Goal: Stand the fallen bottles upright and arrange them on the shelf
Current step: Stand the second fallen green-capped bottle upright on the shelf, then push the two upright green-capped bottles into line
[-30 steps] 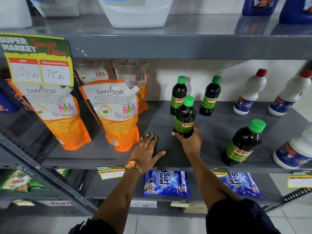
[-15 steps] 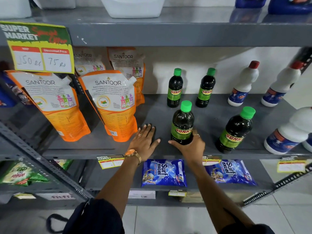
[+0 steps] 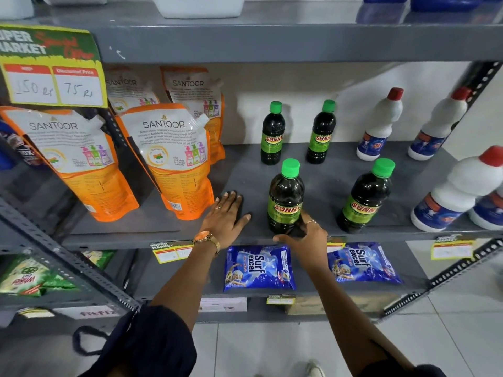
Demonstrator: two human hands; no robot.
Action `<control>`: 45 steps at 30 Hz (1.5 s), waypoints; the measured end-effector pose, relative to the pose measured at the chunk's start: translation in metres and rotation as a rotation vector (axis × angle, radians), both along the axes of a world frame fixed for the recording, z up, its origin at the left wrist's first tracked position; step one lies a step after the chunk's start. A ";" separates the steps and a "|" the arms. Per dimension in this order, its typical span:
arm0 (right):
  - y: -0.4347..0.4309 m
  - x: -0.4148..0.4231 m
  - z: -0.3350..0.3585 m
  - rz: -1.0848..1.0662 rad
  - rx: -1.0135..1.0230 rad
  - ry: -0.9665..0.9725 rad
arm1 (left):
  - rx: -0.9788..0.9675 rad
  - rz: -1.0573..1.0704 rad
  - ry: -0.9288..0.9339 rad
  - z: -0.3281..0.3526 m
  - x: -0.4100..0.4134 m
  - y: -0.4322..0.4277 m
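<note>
On the grey shelf (image 3: 326, 186), the right hand (image 3: 304, 240) cups the base of an upright dark Sunny bottle (image 3: 285, 197) near the front edge, its fingers (image 3: 310, 224) curled loosely around the lower body. The left hand (image 3: 226, 219) lies flat on the shelf at the bottle's nine o'clock, fingers spread and holding nothing. Three more green-capped Sunny bottles stand upright: two at the back (image 3: 273, 134) (image 3: 321, 133) toward twelve o'clock, one (image 3: 366, 197) at three o'clock. Orange Santoor pouches (image 3: 168, 159) stand toward ten o'clock, white red-capped bottles (image 3: 381, 126) toward two o'clock.
</note>
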State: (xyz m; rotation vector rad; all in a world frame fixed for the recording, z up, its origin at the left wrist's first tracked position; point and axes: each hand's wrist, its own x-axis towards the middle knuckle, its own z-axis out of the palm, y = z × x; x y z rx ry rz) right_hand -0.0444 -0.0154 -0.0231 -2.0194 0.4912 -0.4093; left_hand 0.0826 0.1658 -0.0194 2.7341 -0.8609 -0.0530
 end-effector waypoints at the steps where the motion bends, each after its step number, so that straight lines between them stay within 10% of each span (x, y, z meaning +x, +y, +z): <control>1: 0.000 -0.001 -0.002 0.016 0.020 -0.002 | -0.028 0.002 0.006 0.001 -0.002 0.003; 10: -0.059 -0.068 0.009 -0.695 -0.021 -0.434 | -0.425 -0.012 0.319 0.012 -0.055 -0.050; 17: -0.117 -0.060 0.006 -0.169 -0.122 0.004 | -0.471 0.160 0.149 -0.001 -0.055 -0.052; 45: -0.151 -0.058 0.003 0.042 -0.066 0.063 | -0.628 0.271 0.381 0.031 -0.073 -0.063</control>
